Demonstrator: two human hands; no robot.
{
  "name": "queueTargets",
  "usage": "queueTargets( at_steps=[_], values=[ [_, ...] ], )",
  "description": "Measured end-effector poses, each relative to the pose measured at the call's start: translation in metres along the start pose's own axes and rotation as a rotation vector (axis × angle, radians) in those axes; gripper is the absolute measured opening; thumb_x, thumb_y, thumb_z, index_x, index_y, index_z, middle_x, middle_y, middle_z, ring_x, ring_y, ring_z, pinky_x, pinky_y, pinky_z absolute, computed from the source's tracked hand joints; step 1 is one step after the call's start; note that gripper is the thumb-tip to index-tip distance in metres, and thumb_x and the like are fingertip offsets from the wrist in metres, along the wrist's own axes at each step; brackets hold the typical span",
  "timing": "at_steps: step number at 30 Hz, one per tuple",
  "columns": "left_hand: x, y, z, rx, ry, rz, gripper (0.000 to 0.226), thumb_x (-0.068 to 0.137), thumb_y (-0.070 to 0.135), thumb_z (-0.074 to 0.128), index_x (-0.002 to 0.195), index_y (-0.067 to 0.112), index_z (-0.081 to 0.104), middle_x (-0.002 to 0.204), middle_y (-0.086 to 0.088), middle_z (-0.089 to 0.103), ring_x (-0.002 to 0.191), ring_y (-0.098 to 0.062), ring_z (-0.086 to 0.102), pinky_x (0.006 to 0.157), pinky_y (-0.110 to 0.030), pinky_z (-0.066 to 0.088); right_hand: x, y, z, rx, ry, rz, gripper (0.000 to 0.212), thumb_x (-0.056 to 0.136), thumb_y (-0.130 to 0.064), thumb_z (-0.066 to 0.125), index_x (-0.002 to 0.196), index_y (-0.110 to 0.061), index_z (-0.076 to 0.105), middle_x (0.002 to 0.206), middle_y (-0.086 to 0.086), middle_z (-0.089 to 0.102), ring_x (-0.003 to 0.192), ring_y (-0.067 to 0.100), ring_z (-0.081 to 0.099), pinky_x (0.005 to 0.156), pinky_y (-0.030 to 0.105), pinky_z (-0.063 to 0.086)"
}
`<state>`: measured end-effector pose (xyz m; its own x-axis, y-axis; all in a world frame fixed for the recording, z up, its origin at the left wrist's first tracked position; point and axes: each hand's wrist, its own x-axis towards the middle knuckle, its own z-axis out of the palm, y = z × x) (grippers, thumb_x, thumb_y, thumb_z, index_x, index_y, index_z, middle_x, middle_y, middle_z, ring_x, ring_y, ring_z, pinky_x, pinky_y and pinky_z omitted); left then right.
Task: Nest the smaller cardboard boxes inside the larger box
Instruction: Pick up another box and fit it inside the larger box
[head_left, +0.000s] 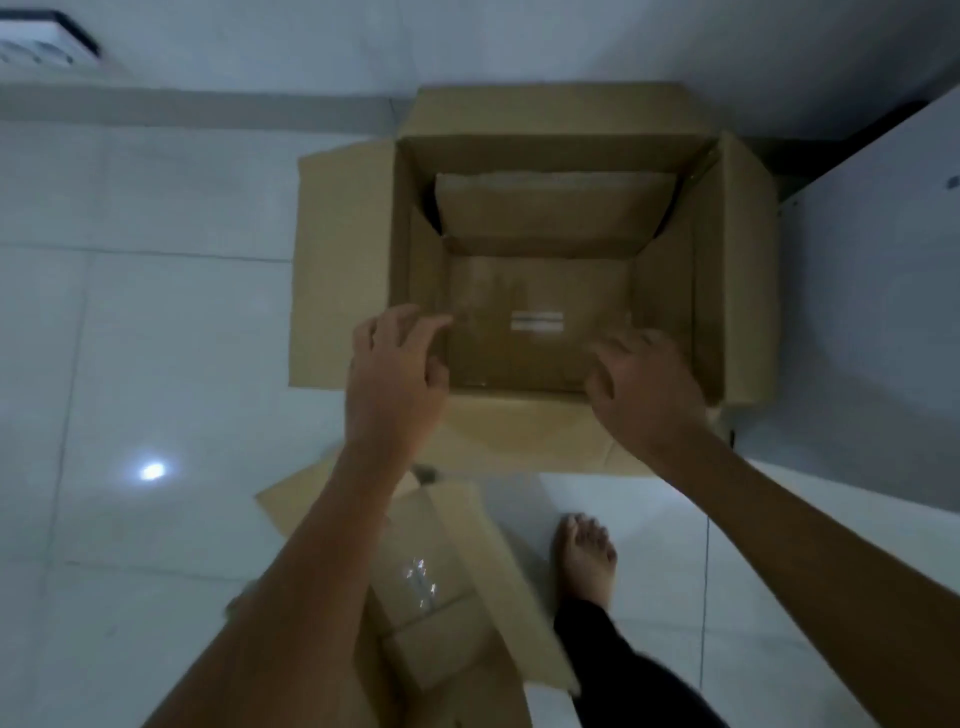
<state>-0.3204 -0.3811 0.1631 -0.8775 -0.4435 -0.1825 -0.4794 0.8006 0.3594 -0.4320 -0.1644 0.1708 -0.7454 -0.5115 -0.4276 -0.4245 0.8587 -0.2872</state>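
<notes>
1. Your left hand (397, 364) and right hand (641, 384) hover with fingers spread and empty over the near rim of the larger box (748, 270), centre frame.
2. Fold that near flap clear first.
3. A smaller box (550, 312) already sits inside it, open.
4. Another smaller box (441, 597) lies at lower centre, taped and untouched.

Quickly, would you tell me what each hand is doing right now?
Left hand: open, holding nothing.
Right hand: open, holding nothing.
</notes>
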Motion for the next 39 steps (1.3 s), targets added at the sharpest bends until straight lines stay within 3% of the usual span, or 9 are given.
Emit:
queueTargets(
  at_steps=[5, 11, 18, 21, 27, 32, 34, 35, 39],
  values=[
    [-0.102, 0.003, -0.017, -0.199, 0.118, -0.101, 0.032, 0.079, 0.010, 0.056, 0.105, 0.023, 0.070, 0.105, -0.003, 0.061, 0.099, -0.027, 0.050, 0.085, -0.037, 0.045, -0.094, -0.068, 0.035, 0.360, -0.018, 0.061, 0.030, 0.085, -0.016, 0.055, 0.113, -0.018, 0.067, 0.118, 0.003, 0.065, 0.114, 0.023, 0.055, 0.094, 0.032, 0.047],
    [-0.245, -0.042, -0.003, -0.283, -0.194, -0.331, 0.030, 0.083, 0.017, 0.054, 0.109, 0.027, 0.067, 0.107, -0.001, 0.063, 0.103, -0.024, 0.053, 0.088, -0.035, 0.047, -0.182, -0.092, 0.144, 0.163, -0.198, 0.283, 0.059, 0.066, -0.053, 0.044, 0.124, -0.046, 0.045, 0.123, -0.001, 0.064, 0.114, 0.027, 0.057, 0.097, 0.049, 0.047],
    [-0.361, -0.137, 0.051, -0.389, -0.383, -0.656, 0.041, 0.093, 0.029, 0.049, 0.134, 0.031, 0.050, 0.133, -0.003, 0.050, 0.120, -0.027, 0.051, 0.097, -0.044, 0.049, -0.188, -0.068, 0.242, 0.116, -0.186, 0.516, 0.073, 0.052, -0.057, 0.050, 0.113, -0.017, 0.051, 0.116, 0.018, 0.062, 0.107, 0.038, 0.059, 0.091, 0.053, 0.048],
    [-0.373, -0.166, 0.071, -0.324, -0.318, -0.818, 0.055, 0.093, 0.028, 0.055, 0.145, 0.031, 0.038, 0.149, -0.004, 0.032, 0.132, -0.030, 0.038, 0.099, -0.044, 0.047, -0.180, -0.092, 0.239, 0.182, -0.168, 0.568, 0.090, 0.055, -0.058, 0.053, 0.135, -0.019, 0.042, 0.129, 0.013, 0.058, 0.119, 0.037, 0.054, 0.101, 0.051, 0.044],
    [-0.371, -0.196, 0.101, -0.258, -0.094, -1.061, 0.072, 0.087, 0.029, 0.062, 0.149, 0.031, 0.026, 0.157, -0.011, 0.015, 0.135, -0.038, 0.027, 0.096, -0.052, 0.050, -0.178, -0.127, 0.244, 0.096, -0.050, 0.561, 0.066, 0.063, -0.037, 0.059, 0.127, -0.025, 0.047, 0.117, 0.011, 0.058, 0.108, 0.035, 0.058, 0.095, 0.052, 0.047],
    [-0.358, -0.204, 0.107, -0.608, -0.067, -1.274, 0.078, 0.087, 0.022, 0.063, 0.149, 0.025, 0.016, 0.134, -0.013, 0.056, 0.115, -0.036, 0.057, 0.099, -0.048, 0.048, -0.180, -0.093, 0.275, -0.049, -0.098, 0.458, 0.048, 0.067, -0.060, 0.049, 0.109, -0.038, 0.056, 0.112, 0.008, 0.060, 0.105, 0.030, 0.056, 0.095, 0.046, 0.048],
    [-0.358, -0.199, 0.105, -0.652, -0.045, -1.256, 0.069, 0.087, 0.017, 0.061, 0.144, 0.024, 0.024, 0.127, -0.008, 0.061, 0.106, -0.032, 0.062, 0.091, -0.049, 0.055, -0.189, -0.126, 0.241, 0.012, -0.164, 0.473, 0.037, 0.081, -0.046, 0.051, 0.112, -0.029, 0.060, 0.126, 0.013, 0.055, 0.107, 0.029, 0.050, 0.094, 0.013, 0.037],
    [-0.357, -0.197, 0.103, -0.637, -0.053, -1.236, 0.062, 0.088, 0.016, 0.059, 0.142, 0.023, 0.029, 0.123, -0.007, 0.062, 0.103, -0.031, 0.063, 0.088, -0.048, 0.056, -0.191, -0.138, 0.230, 0.057, -0.246, 0.474, 0.033, 0.091, -0.031, 0.051, 0.120, -0.019, 0.058, 0.132, 0.017, 0.049, 0.107, 0.029, 0.048, 0.070, 0.004, 0.030],
    [-0.354, -0.196, 0.103, -0.604, -0.150, -1.154, 0.032, 0.094, 0.020, 0.051, 0.125, 0.014, 0.055, 0.110, -0.009, 0.067, 0.100, -0.032, 0.064, 0.090, -0.046, 0.055, -0.194, -0.177, 0.202, 0.161, -0.398, 0.373, 0.037, 0.100, -0.001, 0.036, 0.137, 0.003, 0.039, 0.133, 0.027, 0.049, 0.118, 0.038, 0.048, 0.067, 0.029, 0.025]
  ],
)
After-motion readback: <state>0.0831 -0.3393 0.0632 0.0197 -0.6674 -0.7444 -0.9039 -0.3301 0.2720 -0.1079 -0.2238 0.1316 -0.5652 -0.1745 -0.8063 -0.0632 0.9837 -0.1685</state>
